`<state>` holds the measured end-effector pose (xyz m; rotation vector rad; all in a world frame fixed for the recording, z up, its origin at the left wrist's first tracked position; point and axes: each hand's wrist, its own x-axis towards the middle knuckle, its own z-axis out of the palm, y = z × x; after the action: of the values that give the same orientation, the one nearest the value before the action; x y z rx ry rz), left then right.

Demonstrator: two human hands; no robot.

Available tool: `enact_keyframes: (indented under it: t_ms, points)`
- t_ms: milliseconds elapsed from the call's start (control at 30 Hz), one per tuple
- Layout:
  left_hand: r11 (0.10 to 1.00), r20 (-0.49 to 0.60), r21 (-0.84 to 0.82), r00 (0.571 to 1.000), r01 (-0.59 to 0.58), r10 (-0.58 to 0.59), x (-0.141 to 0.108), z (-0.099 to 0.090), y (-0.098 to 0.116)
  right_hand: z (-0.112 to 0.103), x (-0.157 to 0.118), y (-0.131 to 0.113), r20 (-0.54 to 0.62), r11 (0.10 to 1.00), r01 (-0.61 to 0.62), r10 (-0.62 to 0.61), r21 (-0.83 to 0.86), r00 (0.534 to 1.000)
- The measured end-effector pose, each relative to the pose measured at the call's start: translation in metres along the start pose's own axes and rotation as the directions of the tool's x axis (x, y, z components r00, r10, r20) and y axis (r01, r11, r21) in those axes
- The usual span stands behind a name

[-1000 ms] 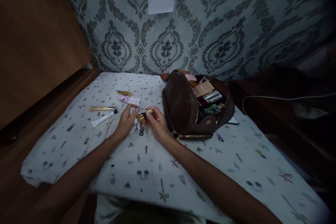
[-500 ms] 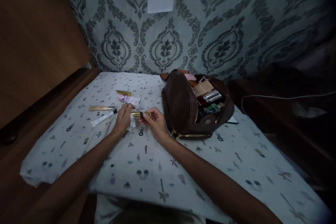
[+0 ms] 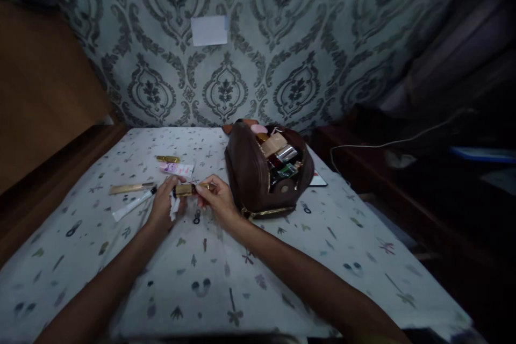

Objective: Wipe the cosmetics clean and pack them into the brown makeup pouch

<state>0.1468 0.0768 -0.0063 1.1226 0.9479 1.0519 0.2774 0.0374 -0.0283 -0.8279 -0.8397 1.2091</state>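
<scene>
My right hand (image 3: 220, 200) grips a shiny gold cosmetic tube (image 3: 185, 190) with a dark band, held level above the printed cloth. Its exact kind is too small to make out. At the tube's left end, my left hand (image 3: 163, 203) is closed around a crumpled white tissue (image 3: 174, 206), beside or touching the tube. Just beyond the left hand lie a pink-and-white squeeze tube (image 3: 176, 169) and a second gold tube (image 3: 167, 159). To its left are a slim beige tube (image 3: 131, 188) and a white tube with a black cap (image 3: 133, 205).
An unzipped brown bag (image 3: 248, 169) full of cosmetics stands right of my hands. A flat white-edged item (image 3: 318, 179) shows behind it. The patterned cloth (image 3: 226, 279) covers the surface. A white cable (image 3: 374, 146) runs on the right; a wooden panel (image 3: 44, 86) rises at left.
The view has swung right, so things sit farther left. The tissue shows more in my left hand, and more of the gold tube's left end is exposed. My right hand keeps its grip.
</scene>
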Motion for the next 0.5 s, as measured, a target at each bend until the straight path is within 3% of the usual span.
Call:
enact_keyframes:
  t_ms: [133,200,267,333,400,433,500]
  points:
    - [0.998,0.013,0.060,1.000,-0.021,0.020,0.002,0.009,0.009,0.002,-0.009,-0.032,0.053,0.998,0.063,-0.063,0.011,0.997]
    - [0.971,0.060,0.190,0.989,-0.143,0.134,0.006,0.017,0.014,-0.001,-0.017,-0.058,0.087,0.993,0.122,-0.121,-0.009,0.989]
    - [0.885,0.223,0.313,0.933,-0.344,0.284,0.011,0.031,0.023,-0.008,-0.025,-0.090,0.095,0.978,0.202,-0.197,-0.051,0.976]
    - [0.736,0.417,0.400,0.824,-0.546,0.385,0.013,0.049,0.036,-0.021,-0.030,-0.125,0.060,0.942,0.320,-0.315,-0.103,0.947]
    - [0.518,0.578,0.487,0.704,-0.704,0.413,0.014,0.070,0.051,-0.037,-0.031,-0.158,-0.009,0.880,0.439,-0.448,-0.180,0.894]
    - [0.385,0.653,0.525,0.649,-0.759,0.390,0.014,0.081,0.059,-0.046,-0.029,-0.173,-0.038,0.843,0.484,-0.506,-0.235,0.862]
    - [0.118,0.758,0.573,0.579,-0.811,0.300,0.014,0.101,0.072,-0.065,-0.023,-0.199,-0.058,0.765,0.539,-0.593,-0.352,0.803]
